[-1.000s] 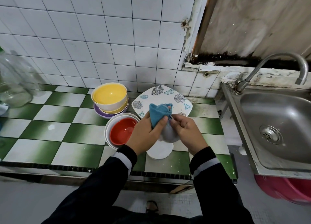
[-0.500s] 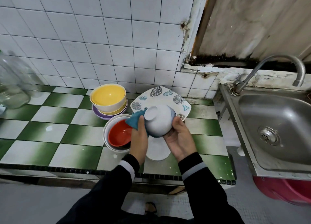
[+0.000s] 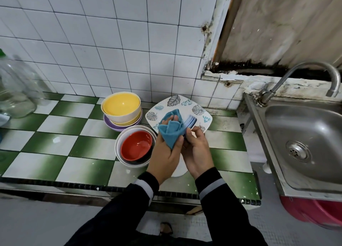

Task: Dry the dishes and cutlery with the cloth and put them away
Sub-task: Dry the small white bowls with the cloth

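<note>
Left hand (image 3: pixel 164 153) grips cloth (image 3: pixel 171 132), right hand (image 3: pixel 197 153) grips blurred bowl (image 3: pixel 190 122), above plate (image 3: pixel 185 102); red bowl (image 3: pixel 137 146) just left, counter (image 3: pixel 55 144) edge under wrists

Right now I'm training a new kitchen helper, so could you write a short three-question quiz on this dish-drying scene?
1. True or false: the yellow-lined bowl tops a stack of bowls.
2. The red-lined bowl sits: A) in the steel sink; B) nested inside a white bowl; C) on the leaf-patterned plate.
3. Which hand grips the blue cloth, and what does the other hand hold?

Key: 1 true. 2 B. 3 The left hand grips the cloth; the right hand holds a blue-striped white bowl.
</note>
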Demonstrator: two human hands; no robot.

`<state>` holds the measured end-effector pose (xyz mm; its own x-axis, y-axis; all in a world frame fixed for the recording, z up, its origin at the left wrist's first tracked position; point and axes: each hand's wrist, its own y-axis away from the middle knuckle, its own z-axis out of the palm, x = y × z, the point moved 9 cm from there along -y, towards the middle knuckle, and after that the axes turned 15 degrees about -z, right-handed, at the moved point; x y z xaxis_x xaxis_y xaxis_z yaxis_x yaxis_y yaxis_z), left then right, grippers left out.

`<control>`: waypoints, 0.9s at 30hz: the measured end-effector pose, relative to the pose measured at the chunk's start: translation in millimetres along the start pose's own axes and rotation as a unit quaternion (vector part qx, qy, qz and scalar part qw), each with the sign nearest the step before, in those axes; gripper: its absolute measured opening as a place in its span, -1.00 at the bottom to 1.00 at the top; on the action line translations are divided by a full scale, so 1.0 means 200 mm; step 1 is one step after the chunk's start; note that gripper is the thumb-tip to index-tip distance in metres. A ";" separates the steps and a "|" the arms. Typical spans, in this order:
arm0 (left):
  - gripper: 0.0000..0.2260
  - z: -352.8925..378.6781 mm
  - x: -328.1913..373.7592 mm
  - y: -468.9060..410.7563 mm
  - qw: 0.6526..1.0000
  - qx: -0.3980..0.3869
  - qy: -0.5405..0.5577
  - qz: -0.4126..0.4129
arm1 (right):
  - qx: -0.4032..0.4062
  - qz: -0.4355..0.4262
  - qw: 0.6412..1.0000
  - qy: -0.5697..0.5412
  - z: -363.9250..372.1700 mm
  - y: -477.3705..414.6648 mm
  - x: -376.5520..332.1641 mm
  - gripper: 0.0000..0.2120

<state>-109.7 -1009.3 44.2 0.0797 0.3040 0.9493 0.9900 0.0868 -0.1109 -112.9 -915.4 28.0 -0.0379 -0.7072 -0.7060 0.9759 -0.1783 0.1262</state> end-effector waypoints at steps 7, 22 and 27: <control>-0.72 -0.03 -0.06 -0.08 0.985 -0.019 0.089 -0.145 | -0.045 -0.015 0.987 0.155 -0.03 -0.01 -0.05 -0.81; -0.51 0.04 0.02 0.02 0.988 -0.052 -0.131 0.056 | -0.072 -0.031 0.959 0.272 -0.06 -0.03 -0.03 -0.73; -0.64 -0.03 0.04 -0.03 0.989 -0.083 -0.124 0.018 | -0.169 -0.051 0.910 0.376 -0.05 -0.06 -0.04 -0.72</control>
<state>-113.9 -1012.2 54.2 0.1046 0.5298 0.8416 0.9941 -0.0789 -0.0738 -121.2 -900.0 25.0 -0.0981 -0.0085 -0.9951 0.9908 0.0927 -0.0984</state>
